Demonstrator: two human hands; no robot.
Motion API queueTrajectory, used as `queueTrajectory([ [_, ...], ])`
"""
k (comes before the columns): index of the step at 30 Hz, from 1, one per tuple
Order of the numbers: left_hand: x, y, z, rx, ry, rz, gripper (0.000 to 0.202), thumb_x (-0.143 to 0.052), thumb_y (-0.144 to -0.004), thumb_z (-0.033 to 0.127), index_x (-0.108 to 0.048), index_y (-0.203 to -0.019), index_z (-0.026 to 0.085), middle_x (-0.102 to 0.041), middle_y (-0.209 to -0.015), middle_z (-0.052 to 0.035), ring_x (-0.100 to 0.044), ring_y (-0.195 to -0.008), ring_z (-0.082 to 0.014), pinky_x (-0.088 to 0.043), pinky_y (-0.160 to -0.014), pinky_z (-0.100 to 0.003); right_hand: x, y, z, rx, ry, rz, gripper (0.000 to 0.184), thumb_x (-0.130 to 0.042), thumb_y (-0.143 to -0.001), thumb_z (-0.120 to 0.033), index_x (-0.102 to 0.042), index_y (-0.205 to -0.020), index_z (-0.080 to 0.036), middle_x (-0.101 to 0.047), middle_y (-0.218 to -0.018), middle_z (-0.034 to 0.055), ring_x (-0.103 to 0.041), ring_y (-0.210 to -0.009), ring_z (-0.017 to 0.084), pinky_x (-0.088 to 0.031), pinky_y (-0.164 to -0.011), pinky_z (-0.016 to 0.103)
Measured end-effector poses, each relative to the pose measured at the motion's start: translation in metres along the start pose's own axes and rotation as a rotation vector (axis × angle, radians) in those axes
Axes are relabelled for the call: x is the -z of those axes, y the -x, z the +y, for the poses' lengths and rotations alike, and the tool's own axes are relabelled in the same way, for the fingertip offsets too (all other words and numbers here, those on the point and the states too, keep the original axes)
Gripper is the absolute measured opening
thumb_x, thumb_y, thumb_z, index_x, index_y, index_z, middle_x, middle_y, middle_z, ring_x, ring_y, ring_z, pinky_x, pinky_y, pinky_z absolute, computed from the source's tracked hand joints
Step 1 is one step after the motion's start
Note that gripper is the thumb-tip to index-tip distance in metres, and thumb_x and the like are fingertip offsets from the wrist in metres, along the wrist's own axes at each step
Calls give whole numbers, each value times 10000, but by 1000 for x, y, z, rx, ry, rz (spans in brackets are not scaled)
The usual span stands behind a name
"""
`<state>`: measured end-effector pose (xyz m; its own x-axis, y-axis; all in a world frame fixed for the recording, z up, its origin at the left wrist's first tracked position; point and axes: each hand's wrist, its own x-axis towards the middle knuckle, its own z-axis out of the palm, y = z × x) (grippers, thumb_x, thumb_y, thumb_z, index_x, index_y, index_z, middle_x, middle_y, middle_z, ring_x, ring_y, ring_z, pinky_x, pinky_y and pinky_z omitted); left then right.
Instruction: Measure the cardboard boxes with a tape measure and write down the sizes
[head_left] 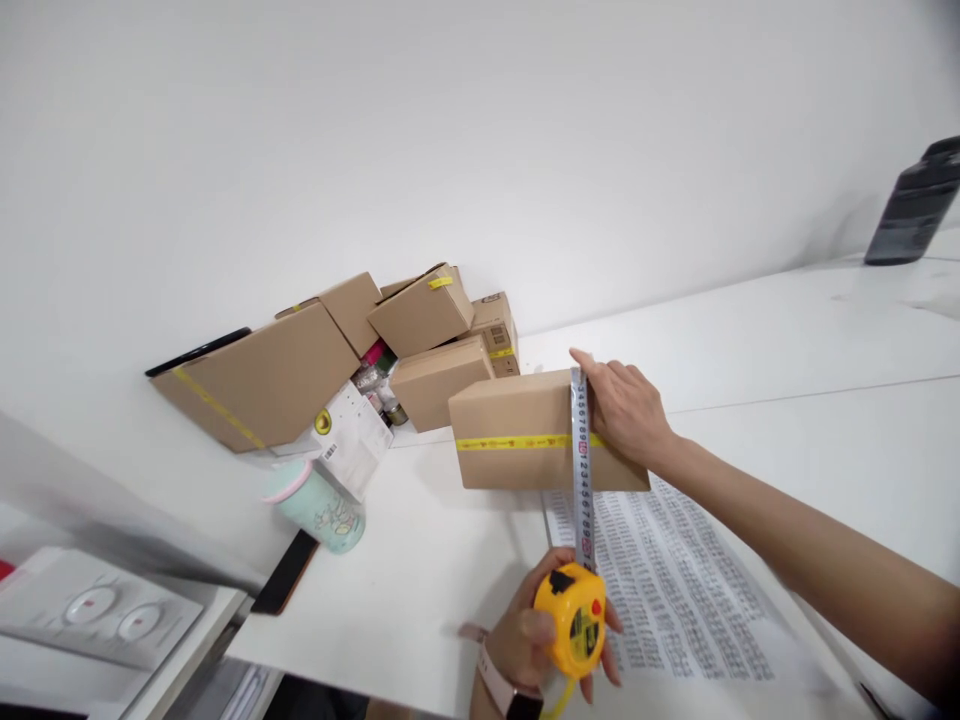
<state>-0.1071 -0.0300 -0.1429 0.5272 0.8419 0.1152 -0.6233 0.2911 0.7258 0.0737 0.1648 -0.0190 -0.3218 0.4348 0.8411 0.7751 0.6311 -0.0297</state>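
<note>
My left hand (536, 635) is closed round a yellow tape measure case (571, 618) near the table's front edge. Its white tape blade (581, 470) runs up from the case across a brown cardboard box (517, 440) with a yellow tape stripe. My right hand (626, 410) rests on the box's right part, fingers pressing the end of the blade against the box's top edge. The box stands on the white table (420, 560), partly over a printed sheet of numbers (675, 590).
Several cardboard boxes (360, 350) are piled against the wall at the back left, with small bottles and a white packet among them. A mint cup with a pink lid (319, 505) lies on its side beside a dark phone (285, 573). A dark device (915, 205) stands far right.
</note>
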Motion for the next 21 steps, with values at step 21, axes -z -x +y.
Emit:
queueTrajectory([
  [21,-93,16,45,145,-1134,383,1319,-816,-460,118,-134,-1578,272,-624,-997,-10,-576,-764,-174,-439,-681,-288,101,119,-69,-652,-1005,-387,251,-615,-924,-484,-714,-1007,-269,-751,-895,37,-709,-836,209,-565,-765,342],
])
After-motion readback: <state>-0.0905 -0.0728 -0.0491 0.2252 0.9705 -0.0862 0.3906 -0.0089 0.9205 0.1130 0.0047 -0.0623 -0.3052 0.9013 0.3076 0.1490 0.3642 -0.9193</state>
